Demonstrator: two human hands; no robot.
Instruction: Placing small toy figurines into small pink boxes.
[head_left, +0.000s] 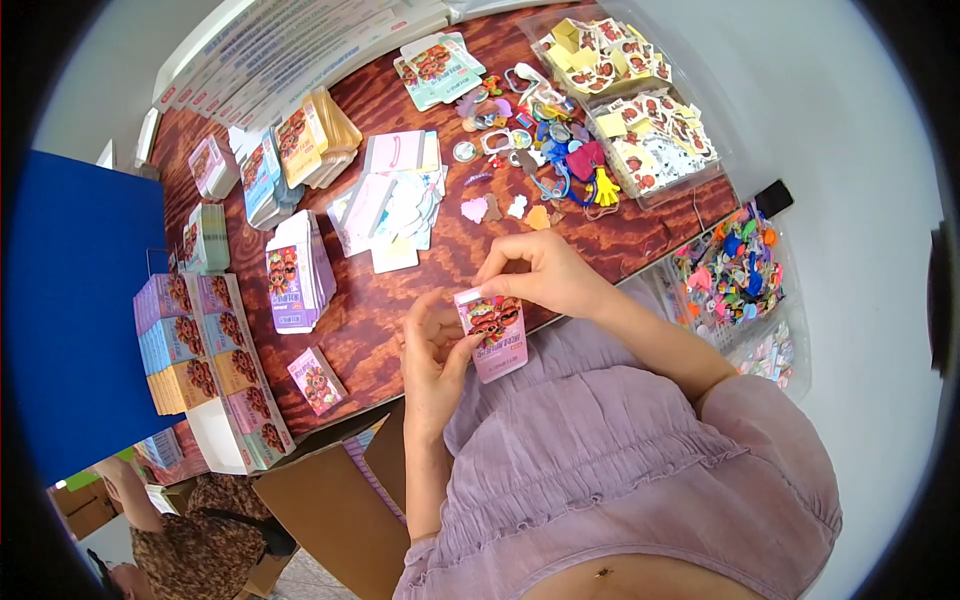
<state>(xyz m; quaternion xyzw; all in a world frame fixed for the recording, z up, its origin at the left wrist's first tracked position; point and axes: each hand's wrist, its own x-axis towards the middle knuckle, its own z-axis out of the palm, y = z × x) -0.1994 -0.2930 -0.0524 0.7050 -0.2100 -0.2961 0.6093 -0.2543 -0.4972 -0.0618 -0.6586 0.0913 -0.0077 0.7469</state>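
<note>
A small pink printed carton (503,358) is held up at the table's front edge, over my lap. My left hand (432,365) grips its left side, thumb across the front. At its top edge, my right hand (545,272) pinches the flap area with thumb and forefinger; whether anything small is in that pinch I cannot make out. Another pink carton (318,382) lies on the table left of my left hand. Beyond my hands are a few small flat cut shapes (475,209) and a heap of colourful trinkets (560,140).
Stacks of flat cartons, purple (290,285), yellow (310,140) and blue (265,185), stand left. A display box (220,435) holds rows of cartons. Loose cards (395,205) lie mid-table. A clear tray (690,185) of stickers sits far right, a trinket bin (735,270) below it. A person (215,530) is lower left.
</note>
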